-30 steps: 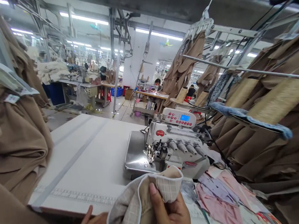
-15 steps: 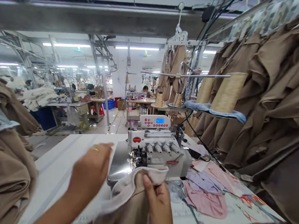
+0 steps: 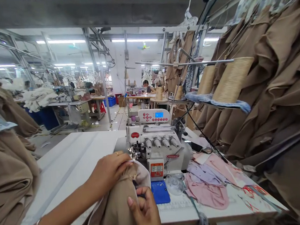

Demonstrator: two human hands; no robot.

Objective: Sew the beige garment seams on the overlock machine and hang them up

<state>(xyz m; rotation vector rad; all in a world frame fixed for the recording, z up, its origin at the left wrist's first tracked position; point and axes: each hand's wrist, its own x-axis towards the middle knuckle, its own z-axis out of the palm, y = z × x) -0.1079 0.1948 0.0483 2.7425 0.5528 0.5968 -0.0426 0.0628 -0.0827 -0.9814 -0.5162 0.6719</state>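
Observation:
A tan fabric garment (image 3: 118, 207) with a pale lining is bunched in both my hands at the front of the white sewing table. My left hand (image 3: 109, 172) presses its gathered edge close to the presser foot (image 3: 134, 153) of a white overlock sewing machine (image 3: 154, 139). My right hand (image 3: 143, 209) grips the fabric lower down, nearer the table's front edge. The needle area is partly hidden by the fabric and my fingers.
Pink and lilac fabric pieces (image 3: 207, 192) lie right of the machine, beside a blue pad (image 3: 159, 192) and a clear plastic disc (image 3: 174, 185). Thread cones (image 3: 232, 80) and hanging tan garments (image 3: 271, 83) fill the right. A tan fabric pile (image 3: 10, 170) stands left.
My hands have carried the bunched fabric up to the presser foot. My left hand has come down from above onto the fabric, and the checked lining no longer shows.

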